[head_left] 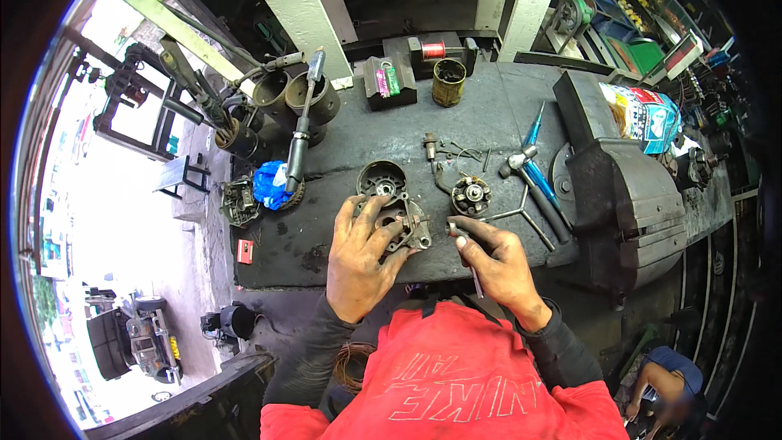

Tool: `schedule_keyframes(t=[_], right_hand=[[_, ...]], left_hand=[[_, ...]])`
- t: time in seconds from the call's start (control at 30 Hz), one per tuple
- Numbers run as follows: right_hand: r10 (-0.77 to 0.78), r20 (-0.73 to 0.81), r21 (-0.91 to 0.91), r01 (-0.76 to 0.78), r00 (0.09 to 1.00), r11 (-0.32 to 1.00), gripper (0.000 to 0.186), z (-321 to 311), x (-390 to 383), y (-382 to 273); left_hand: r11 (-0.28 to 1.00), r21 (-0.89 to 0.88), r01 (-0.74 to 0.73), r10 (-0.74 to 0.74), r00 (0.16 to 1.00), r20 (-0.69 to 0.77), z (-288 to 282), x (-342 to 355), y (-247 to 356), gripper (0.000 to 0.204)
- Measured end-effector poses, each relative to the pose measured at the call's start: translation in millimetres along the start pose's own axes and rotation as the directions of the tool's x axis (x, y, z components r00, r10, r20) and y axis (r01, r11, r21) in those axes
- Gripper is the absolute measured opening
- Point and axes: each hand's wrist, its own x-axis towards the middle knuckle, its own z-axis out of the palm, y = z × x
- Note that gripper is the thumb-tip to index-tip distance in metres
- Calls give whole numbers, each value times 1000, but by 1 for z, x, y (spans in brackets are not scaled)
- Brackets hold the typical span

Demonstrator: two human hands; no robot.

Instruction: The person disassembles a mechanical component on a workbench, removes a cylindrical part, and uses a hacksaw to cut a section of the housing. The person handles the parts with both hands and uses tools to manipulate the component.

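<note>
My left hand (pixel 358 257) grips a dark cast metal housing (pixel 415 228) on the bench, its fingers curled over the near part below the round opening (pixel 381 175). My right hand (pixel 498 265) pinches a slim metal tool (pixel 478 281), apparently a wrench, just right of the housing, with its head near my index finger. Behind that hand lies a round part with studs (pixel 471 194). A bent tube with a fitting (pixel 440 179) and some thin wires (pixel 464 151) lie farther back. A hammer (pixel 544 200), a blue tool (pixel 533 130) and a three-arm wrench (pixel 525 216) are to the right.
The dark bench (pixel 513 90) holds a large vise (pixel 623 220), a rusty can (pixel 448 81), a black tray (pixel 389 96), tall cylinders (pixel 314 110), a blue plastic bag (pixel 269 183) and a small red box (pixel 244 251). Another person (pixel 668 379) is low at the bottom right.
</note>
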Motion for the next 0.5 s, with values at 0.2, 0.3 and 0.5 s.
schedule_keyframes(t=[0.2,0.3,0.5], right_hand=[[-175,58,-191,183,983,964,37,7,26,-13],[-50,157,-144,73,986,987,35,7,36,-26],[61,323,-278,33,945,960,33,2,54,-56]], left_hand=[[996,-84,-3,3,1000,-2,2,-4,-8,33],[997,-76,-31,29,999,-28,5,-5,-9,30],[997,-37,-74,72,996,-56,10,-7,-10,30]])
